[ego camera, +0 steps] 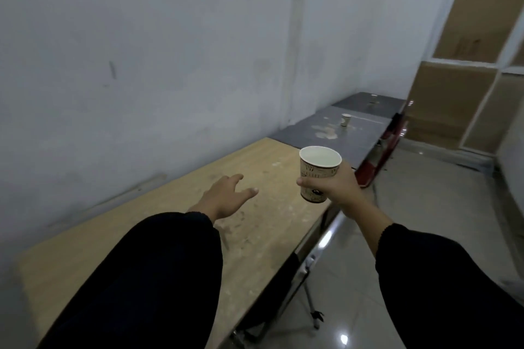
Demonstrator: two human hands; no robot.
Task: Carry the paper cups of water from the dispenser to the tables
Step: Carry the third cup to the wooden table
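right hand (338, 188): fingers wrapped around a patterned beige paper cup (318, 174), held upright above the right edge of a light wooden table (175, 238) | left hand (225, 197): empty, fingers loosely spread over the tabletop | second paper cup (346, 119): standing on the far grey table (309, 136)

A paper cup (319, 172) with brown print is held upright over the wooden counter's (170, 235) right edge. Another cup (346, 119) stands far off on the grey counter (326, 133).
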